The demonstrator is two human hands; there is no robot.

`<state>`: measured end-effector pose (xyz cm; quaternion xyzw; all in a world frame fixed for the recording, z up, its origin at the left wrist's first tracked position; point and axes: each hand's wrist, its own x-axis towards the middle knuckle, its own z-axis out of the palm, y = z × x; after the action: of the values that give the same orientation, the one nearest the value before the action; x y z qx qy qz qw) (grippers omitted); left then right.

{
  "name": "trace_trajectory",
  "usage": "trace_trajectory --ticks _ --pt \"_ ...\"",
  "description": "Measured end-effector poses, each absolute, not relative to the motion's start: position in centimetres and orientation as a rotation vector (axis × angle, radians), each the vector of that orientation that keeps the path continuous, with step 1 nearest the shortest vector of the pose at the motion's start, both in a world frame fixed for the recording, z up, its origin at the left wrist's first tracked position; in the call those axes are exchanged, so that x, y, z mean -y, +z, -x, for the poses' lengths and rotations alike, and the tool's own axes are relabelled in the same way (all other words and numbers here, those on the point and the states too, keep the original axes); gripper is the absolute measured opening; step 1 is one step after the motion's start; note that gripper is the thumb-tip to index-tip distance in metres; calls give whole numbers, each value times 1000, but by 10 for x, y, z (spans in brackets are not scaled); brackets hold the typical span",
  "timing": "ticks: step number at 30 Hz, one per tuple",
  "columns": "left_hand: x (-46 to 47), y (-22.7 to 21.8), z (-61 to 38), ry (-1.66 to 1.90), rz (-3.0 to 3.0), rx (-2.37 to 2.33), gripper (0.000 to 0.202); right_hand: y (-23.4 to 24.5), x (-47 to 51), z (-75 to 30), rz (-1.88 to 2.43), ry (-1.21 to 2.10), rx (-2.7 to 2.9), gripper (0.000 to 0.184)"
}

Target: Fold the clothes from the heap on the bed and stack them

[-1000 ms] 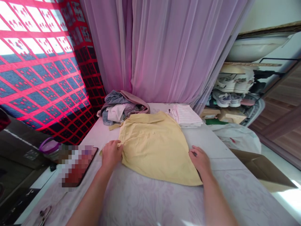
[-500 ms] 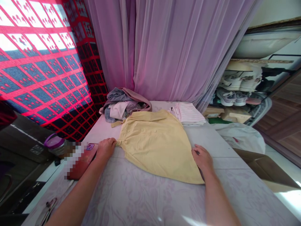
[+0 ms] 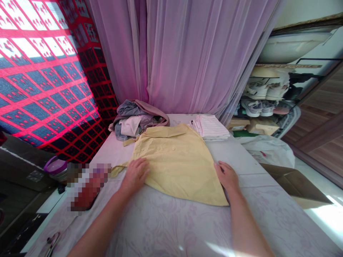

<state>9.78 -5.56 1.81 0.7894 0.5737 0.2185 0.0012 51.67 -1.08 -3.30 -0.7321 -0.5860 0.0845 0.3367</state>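
A pale yellow dress (image 3: 177, 167) with buttons and straps lies spread on the bed, its wide hem toward the right. My left hand (image 3: 136, 174) rests flat on the dress near its narrow end, fingers stretched out and holding nothing. Beyond that hand, one strap (image 3: 118, 170) trails off to the left. At the hem, my right hand (image 3: 227, 175) has its fingers curled and closed on the edge of the cloth.
Behind the dress sit a heap of crumpled clothes (image 3: 134, 119) and a folded striped stack (image 3: 210, 127). A blurred red item (image 3: 87, 194) lies at left. Purple curtains (image 3: 182, 57) hang at the back; a shoe rack (image 3: 259, 107) and open cardboard box (image 3: 289, 182) stand right.
My left hand has let go of the strap and moved right onto the dress, flattening out. My right hand stays at the hem. The view has shifted slightly.
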Motion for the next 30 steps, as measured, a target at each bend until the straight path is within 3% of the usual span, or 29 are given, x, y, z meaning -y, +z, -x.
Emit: trace_trajectory --ticks 6,9,14,25,30 --pt "77 10 -130 438 -2483 -1407 37 -35 12 -523 1935 261 1531 26" --pt "79 10 -125 438 -2441 -1395 28 -32 14 -528 1994 208 1509 20" --pt "77 15 -128 498 -2420 -1399 24 -8 17 -515 1956 142 1441 25" --pt "78 8 -134 669 -2442 -1424 30 48 6 -357 1593 420 2157 28" --pt "81 4 -133 695 -2392 -1416 30 72 -47 -279 1494 335 2465 33"
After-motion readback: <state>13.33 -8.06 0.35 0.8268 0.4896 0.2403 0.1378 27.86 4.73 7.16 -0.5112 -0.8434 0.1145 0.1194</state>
